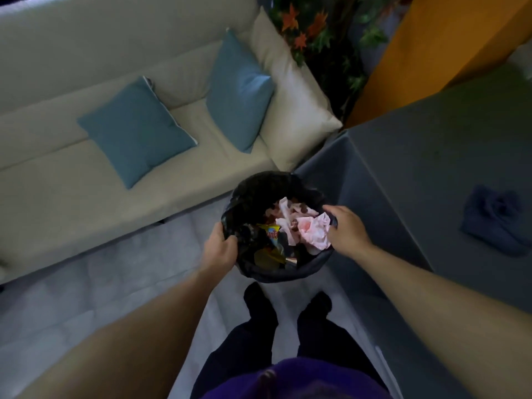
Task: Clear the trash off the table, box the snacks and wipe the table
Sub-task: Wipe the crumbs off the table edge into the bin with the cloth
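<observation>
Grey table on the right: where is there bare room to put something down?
The grey table is bare from its near corner by the bin up to the blue cloth. The bin itself is crowded with crumpled paper.

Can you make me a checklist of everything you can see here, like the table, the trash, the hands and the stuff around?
Surface: grey table, mostly bare in view.
Job's things: trash bin with black liner on the floor, holding crumpled pink-white paper and yellow wrappers; blue cloth bunched on the table.
Clutter: no trash seen on the table.
Grippers: left hand grips the liner rim; right hand on the opposite rim.
Cables: nothing seen.
Surroundings: beige sofa, two blue cushions, plant, orange panel.
</observation>
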A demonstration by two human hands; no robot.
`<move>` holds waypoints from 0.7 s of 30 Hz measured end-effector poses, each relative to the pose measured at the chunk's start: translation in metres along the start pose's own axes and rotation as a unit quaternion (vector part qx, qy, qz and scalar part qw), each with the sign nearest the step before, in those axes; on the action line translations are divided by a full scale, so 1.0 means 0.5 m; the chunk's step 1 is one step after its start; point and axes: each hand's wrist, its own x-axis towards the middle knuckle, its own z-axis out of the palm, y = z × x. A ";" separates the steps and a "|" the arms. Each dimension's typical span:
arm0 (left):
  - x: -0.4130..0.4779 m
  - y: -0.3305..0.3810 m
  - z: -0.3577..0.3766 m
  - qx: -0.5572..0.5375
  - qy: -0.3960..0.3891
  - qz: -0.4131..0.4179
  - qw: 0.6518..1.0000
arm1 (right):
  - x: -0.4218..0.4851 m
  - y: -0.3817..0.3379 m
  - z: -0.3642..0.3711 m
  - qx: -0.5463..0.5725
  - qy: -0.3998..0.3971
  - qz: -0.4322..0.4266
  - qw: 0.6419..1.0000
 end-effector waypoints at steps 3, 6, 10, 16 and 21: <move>0.026 -0.033 -0.015 0.071 0.006 0.026 0.997 | 0.007 -0.012 0.038 0.000 -0.008 0.001 1.000; 0.054 -0.063 -0.016 0.150 0.019 0.060 0.987 | 0.016 -0.013 0.080 -0.012 -0.024 -0.008 1.000; 0.093 -0.094 0.000 0.206 0.040 0.103 0.972 | 0.049 -0.002 0.142 -0.025 -0.039 -0.004 0.999; 0.192 -0.139 0.050 0.201 0.037 0.052 0.977 | 0.130 0.047 0.237 -0.035 -0.065 0.010 0.997; 0.310 -0.183 0.118 0.204 0.036 0.046 0.977 | 0.232 0.106 0.305 -0.048 -0.071 0.023 0.996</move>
